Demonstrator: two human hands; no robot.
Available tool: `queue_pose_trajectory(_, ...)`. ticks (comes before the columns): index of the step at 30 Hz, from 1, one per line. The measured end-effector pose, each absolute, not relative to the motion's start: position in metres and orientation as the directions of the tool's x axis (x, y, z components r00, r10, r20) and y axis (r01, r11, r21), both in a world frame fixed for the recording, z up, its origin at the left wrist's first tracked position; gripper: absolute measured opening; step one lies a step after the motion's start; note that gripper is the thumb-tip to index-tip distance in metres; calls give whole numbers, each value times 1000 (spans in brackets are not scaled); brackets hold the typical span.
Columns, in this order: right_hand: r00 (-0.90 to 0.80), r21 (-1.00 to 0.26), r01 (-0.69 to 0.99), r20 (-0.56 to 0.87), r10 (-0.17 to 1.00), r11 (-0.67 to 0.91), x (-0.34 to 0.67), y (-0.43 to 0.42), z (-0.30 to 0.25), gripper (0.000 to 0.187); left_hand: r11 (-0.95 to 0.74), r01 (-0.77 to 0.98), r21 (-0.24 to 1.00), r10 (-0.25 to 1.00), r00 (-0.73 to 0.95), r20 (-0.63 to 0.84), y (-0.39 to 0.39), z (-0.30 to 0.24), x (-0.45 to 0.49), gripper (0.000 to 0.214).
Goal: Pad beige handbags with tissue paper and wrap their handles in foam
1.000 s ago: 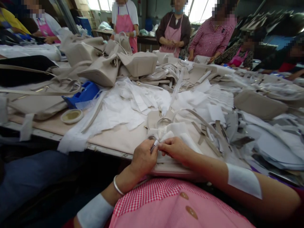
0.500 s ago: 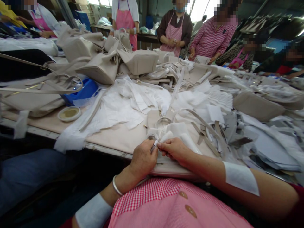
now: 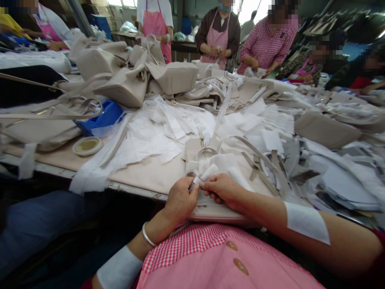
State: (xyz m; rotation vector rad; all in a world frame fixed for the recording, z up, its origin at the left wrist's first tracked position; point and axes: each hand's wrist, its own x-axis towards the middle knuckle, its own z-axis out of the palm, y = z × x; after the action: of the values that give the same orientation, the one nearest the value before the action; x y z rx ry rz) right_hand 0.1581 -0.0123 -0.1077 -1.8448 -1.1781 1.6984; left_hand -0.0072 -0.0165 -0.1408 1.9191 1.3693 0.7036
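A beige handbag point(image 3: 219, 214) lies at the table edge against my apron, with white foam wrapping point(image 3: 225, 160) over it. My left hand point(image 3: 183, 197) is closed round a greyish bag handle point(image 3: 191, 185), much of which its fingers hide. From the right, my right hand point(image 3: 222, 188) pinches a small white strip point(image 3: 197, 180) against that handle. Both hands' fingertips nearly meet there. Just beyond them is a beige loop point(image 3: 206, 151) with white wrapping round its base. A beige strap point(image 3: 255, 146) curves away to the right.
Beige bags point(image 3: 171, 76) are piled at the back. White tissue sheets point(image 3: 156, 132) spread over the middle. A round dish point(image 3: 87, 146) and a blue object point(image 3: 104, 116) stand at left. Strap pieces point(image 3: 261, 176) and a stack of white sheets point(image 3: 345, 184) lie right. Several people work across the table.
The view has shifted slightly. My hands stay at the same spot, and the white strip between the fingertips shows a little more, at a changed angle.
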Motion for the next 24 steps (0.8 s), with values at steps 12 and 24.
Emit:
queue_pose_trajectory(12,-56,-721,327,-660,749,-611,158,-10,-115,34,-284,638,716,943,321,88,-19,-140,-7,17)
queue_pose_trajectory(24,-172,-825,84,-564,808,-559,163,-15,-129,34,20,421,907,960,246,-135,-13,-144,-9,25)
